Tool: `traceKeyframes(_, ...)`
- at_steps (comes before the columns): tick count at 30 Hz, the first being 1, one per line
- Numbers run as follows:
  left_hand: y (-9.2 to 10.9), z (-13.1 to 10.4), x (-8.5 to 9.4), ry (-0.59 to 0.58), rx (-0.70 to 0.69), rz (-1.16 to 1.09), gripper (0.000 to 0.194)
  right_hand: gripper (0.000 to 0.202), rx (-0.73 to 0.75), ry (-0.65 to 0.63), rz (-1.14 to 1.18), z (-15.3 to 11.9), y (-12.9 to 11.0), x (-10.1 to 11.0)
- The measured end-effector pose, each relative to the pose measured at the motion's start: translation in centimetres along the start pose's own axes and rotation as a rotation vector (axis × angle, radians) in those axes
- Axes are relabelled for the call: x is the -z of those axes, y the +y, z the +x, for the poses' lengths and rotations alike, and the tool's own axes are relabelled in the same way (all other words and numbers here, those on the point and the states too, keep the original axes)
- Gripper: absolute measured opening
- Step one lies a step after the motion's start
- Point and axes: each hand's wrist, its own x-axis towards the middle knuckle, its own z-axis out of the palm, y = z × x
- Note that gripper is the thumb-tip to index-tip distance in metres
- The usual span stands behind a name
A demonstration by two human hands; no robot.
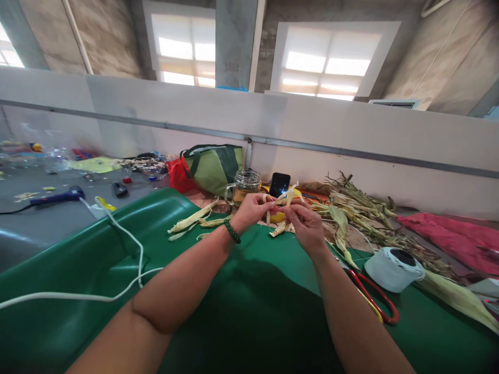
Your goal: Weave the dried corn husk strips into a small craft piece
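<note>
A pale strip of corn husk [290, 196] is held up between my two hands over the green mat [249, 280]. My left hand [255, 209], with a dark green beaded bracelet [232, 231] at the wrist, pinches one side of it. The fingers of my right hand [306, 221] are closed on the other side, close to the left fingertips. Below and to the left lie loose dried husks [193, 217]. Another husk piece [281, 230] rests under my hands. Just behind them stand a glass mug [246, 186] of amber liquid and a phone [279, 184].
On the right are red-handled scissors [376, 298], a spool of white string [393, 269], a heap of dried husks [362, 208] and pink cloth [456, 234]. A green bag [216, 166] leans behind. A white cord [132, 239] crosses the left side, near a blue glue gun [60, 197].
</note>
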Motion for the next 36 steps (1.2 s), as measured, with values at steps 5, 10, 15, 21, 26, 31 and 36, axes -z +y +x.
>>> traceKeyframes(5,-0.3,-0.1,-0.3,-0.021,-0.083,0.043,0.021,0.026,-0.034,0.035,-0.091,-0.1,-0.1,-0.4)
traceKeyframes(10,-0.4,-0.2,-0.6,0.004,-0.106,0.047,0.017,0.028,-0.125,-0.034,-0.068,-0.2,-0.3,-0.5)
traceKeyframes(15,-0.5,-0.4,-0.7,-0.067,-0.121,0.156,0.016,0.03,-0.072,-0.116,-0.189,-0.1,-0.5,-0.1)
traceKeyframes(21,-0.9,-0.2,-0.4,-0.04,-0.222,0.224,0.03,0.028,-0.054,-0.113,-0.27,-0.5,-0.4,-0.4)
traceKeyframes(26,-0.9,0.1,0.0,0.073,-0.253,0.329,0.026,0.033,-0.001,0.159,-0.145,-1.5,-1.3,-1.1)
traceKeyframes(31,-0.5,-0.7,-0.8,0.053,-0.356,0.51,0.026,0.039,-0.346,0.363,0.298,-0.2,0.2,-0.8)
traceKeyframes(36,-0.8,-1.0,-1.3,-0.041,-0.239,0.458,0.021,0.043,-0.52,0.362,0.654,1.1,1.4,0.3)
